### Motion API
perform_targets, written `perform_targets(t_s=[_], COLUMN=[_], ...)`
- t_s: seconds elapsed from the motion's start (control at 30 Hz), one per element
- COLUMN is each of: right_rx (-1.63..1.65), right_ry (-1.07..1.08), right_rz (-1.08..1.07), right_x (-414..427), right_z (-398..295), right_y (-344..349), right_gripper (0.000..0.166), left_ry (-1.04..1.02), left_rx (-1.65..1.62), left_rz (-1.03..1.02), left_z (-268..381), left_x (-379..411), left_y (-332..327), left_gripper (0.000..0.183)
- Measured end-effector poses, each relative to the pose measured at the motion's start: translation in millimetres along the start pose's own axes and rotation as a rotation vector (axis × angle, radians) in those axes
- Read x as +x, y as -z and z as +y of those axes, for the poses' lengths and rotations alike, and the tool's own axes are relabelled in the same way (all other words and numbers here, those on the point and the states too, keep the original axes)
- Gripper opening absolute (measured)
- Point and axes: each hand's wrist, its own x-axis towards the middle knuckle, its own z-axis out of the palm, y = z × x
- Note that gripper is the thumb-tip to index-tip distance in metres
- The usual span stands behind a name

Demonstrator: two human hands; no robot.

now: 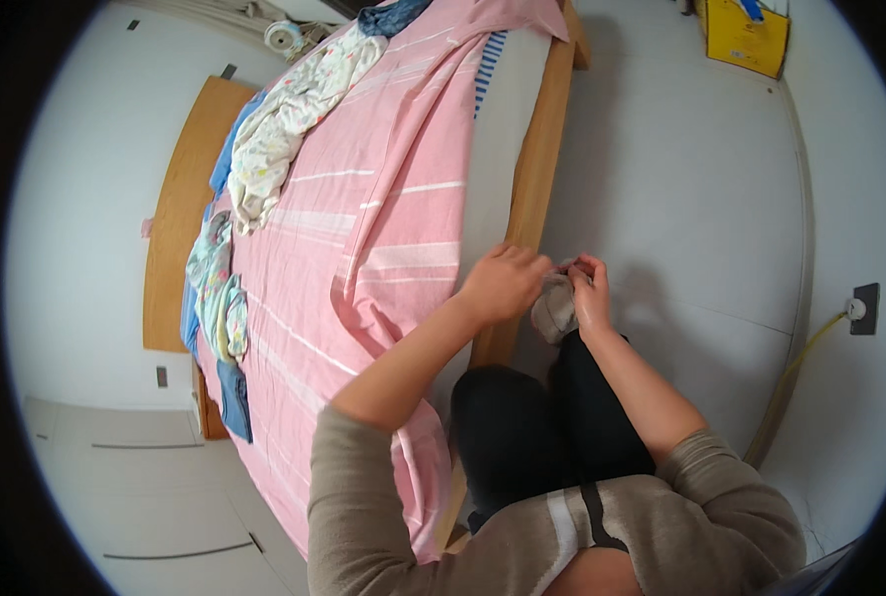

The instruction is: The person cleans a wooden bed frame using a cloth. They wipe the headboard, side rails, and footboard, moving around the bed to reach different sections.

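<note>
A small, crumpled beige cloth (555,309) hangs between my hands, past my knees and beside the wooden bed frame (536,171). My right hand (592,294) pinches its upper edge between thumb and fingers. On the other side, my left hand (506,281) has its fingers curled at the same edge, over the bed's rim; its fingertips are partly hidden. What kind of cloth it is, I cannot tell. Below it are my knees in black trousers (517,432).
To the left spreads the bed with a rumpled pink striped sheet (413,231). On its far side lie a white patterned cloth (279,141), a mint patterned garment (216,290) and folded jeans (234,402). A yellow bag (747,41) stands by the wall; a yellow cable (815,339) runs from a socket.
</note>
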Motion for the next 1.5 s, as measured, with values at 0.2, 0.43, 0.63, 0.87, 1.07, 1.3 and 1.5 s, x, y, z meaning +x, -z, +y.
perform_targets(t_s=[0.2,0.43,0.63,0.87,1.07,1.3,1.5], right_rx=[-0.15,-0.407,-1.179,-1.253,-0.995,-1.258,-1.067], right_ry=[0.082,0.183,0.006,0.876,0.2,0.642,0.622], right_rz=[-0.023,-0.457,-0.351,-0.123,-0.257,-0.217,-0.046], right_x=[31.6,96.1,94.5,211.8,183.7,200.0,296.4], right_z=[-42.6,-40.2,-52.3,-69.5,-50.8,-24.3,-48.2], right_y=[-21.2,-100.7,-172.2,-178.5,-165.7,-149.7,-161.4], right_gripper=[0.033,0.059,0.064,0.053,0.047,0.053,0.053], left_ry=[-0.122,-0.177,-0.194,-0.165,-0.231,-0.251,-0.102], left_rx=[0.902,0.528,0.101,-0.146,-0.092,0.173,0.06], left_rz=[-0.598,-0.175,0.056,0.147,0.161,0.031,-0.113], left_z=[-95.2,-164.0,-192.7,-193.7,-192.6,-186.4,-163.6], left_x=[52.4,113.8,129.3,132.3,133.0,130.7,164.9], left_y=[16.5,66.9,48.2,58.7,58.4,51.4,34.5], left_gripper=[0.048,0.037,0.03,0.029,0.023,0.016,0.022])
